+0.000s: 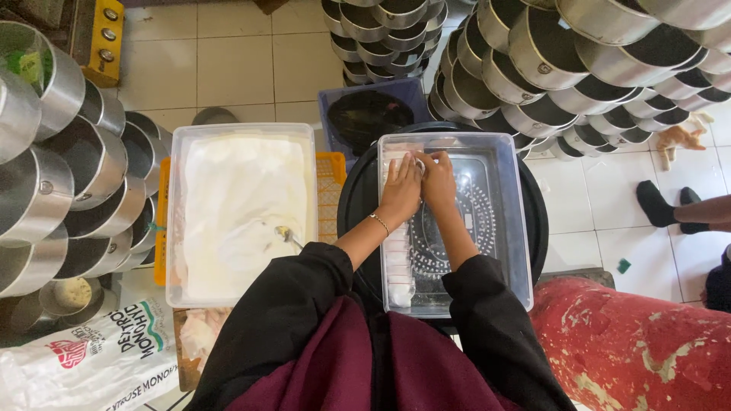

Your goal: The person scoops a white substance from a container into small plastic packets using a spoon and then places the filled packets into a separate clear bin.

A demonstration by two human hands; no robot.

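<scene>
A small white piece (418,164) sits at the upper left corner inside the clear plastic tub (509,221), centre of the frame, pinched between both sets of fingertips. The left hand (400,190) and right hand (439,183) touch, fingers curled closed around the piece. A row of white pieces (397,262) lines the tub's left wall; the remaining floor is bare. Left, just beside, lies a powder-filled tub (240,213) holding a spoon (288,236).
</scene>
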